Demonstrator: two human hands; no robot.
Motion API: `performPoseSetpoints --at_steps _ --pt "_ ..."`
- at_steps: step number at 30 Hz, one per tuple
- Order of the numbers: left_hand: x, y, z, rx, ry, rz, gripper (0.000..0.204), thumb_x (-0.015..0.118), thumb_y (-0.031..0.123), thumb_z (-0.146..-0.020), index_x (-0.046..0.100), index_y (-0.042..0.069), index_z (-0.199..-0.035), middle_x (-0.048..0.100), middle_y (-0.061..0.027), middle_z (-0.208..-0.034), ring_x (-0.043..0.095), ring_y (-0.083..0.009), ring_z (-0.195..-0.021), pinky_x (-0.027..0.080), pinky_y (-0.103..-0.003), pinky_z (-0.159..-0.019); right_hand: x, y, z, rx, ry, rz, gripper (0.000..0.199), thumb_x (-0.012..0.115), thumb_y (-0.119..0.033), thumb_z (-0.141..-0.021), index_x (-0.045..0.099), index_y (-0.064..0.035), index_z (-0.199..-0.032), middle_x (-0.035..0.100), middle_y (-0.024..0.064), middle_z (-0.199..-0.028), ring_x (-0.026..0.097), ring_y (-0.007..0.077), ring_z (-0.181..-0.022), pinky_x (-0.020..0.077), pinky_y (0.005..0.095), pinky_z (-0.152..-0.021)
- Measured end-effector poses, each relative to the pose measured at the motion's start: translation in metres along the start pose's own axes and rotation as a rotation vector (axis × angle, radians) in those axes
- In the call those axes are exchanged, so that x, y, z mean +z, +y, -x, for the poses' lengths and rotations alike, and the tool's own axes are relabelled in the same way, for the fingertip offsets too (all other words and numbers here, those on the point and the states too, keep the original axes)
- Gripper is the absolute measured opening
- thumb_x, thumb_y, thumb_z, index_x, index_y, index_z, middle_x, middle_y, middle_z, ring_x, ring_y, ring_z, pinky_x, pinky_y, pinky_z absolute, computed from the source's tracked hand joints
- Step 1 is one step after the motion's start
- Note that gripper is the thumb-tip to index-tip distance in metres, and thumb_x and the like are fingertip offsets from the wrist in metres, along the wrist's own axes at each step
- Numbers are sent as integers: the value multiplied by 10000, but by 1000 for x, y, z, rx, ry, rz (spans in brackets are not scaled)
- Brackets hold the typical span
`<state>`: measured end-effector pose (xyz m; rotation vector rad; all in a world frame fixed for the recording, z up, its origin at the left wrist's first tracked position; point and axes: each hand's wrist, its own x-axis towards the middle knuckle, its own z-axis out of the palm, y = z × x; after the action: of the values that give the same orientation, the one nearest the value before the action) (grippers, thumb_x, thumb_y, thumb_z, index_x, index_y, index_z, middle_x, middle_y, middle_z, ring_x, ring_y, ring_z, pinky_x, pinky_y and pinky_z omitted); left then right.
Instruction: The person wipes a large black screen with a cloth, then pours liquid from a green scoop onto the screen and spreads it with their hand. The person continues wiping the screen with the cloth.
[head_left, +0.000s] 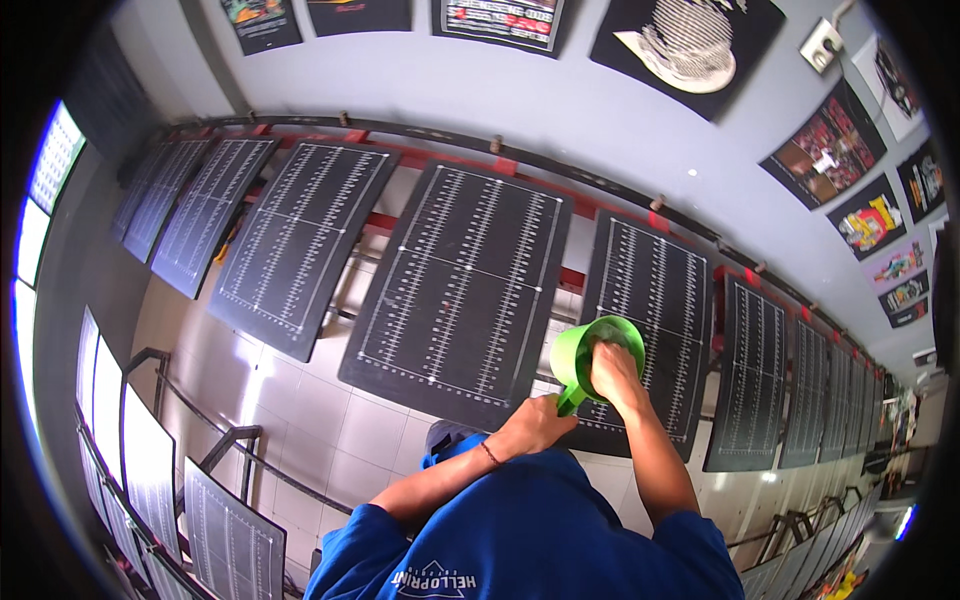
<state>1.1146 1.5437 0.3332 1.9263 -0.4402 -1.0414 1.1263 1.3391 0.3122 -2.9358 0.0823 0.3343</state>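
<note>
My left hand point(535, 424) is closed round the handle of a bright green plastic dipper point(567, 355), which looks like a large mug. The dipper is held in front of my body, its round mouth tilted toward my right side. My right hand point(614, 371) reaches into that mouth. Its fingers are hidden inside, so I cannot see what they touch. Below and behind the dipper lies a dark flat printing board point(650, 300) with white ruled markings. Just to its left is a wider board point(465, 280) of the same kind.
Similar boards run in a row along the wall, such as one at the left point(300, 240) and one at the right point(750, 380). A black rail point(420, 133) passes behind them. Tiled floor point(285, 400) shows between rows. More boards point(235, 535) stand at the lower left.
</note>
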Motion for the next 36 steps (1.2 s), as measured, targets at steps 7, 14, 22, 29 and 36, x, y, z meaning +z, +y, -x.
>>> performPoseSetpoints --at_steps 7,14,22,29,36 --pt "-42 -46 28 22 87 25 436 657 357 -864 636 -74 -929 672 -283 -840 677 -421 -847 521 -465 -746 -5 -49 -17 -81 266 -384 302 494 13 -853 643 16 -1116 678 237 -1049 646 398 -1024 501 431 -941" --pt "-68 -61 44 24 90 56 452 659 361 -860 632 -85 -929 663 -297 -864 669 -430 -856 514 -471 -758 -12 -100 -30 -19 281 -348 270 706 -217 -859 663 28 -963 686 216 -960 676 366 -899 521 417 -831" --pt "-71 -61 42 89 115 35 518 648 419 -862 638 -83 -991 673 -304 -935 661 -443 -937 519 -476 -818 10 -90 -45 -103 283 -236 202 608 -120 -914 602 76 -965 640 282 -930 629 445 -909 504 492 -800" --pt "-73 -58 32 -2 -15 -3 485 625 417 -885 633 -46 -1029 657 -281 -990 637 -447 -977 500 -480 -847 -24 -92 -29 76 361 -473 352 729 -303 -884 642 27 -968 692 180 -926 684 333 -827 529 408 -742" --pt "-68 -49 24 171 -15 -129 310 604 317 -909 660 36 -1028 623 -247 -947 640 -418 -933 498 -451 -806 -17 -58 -20 252 410 -650 284 655 -216 -934 582 15 -1082 694 230 -967 703 362 -816 549 419 -737"
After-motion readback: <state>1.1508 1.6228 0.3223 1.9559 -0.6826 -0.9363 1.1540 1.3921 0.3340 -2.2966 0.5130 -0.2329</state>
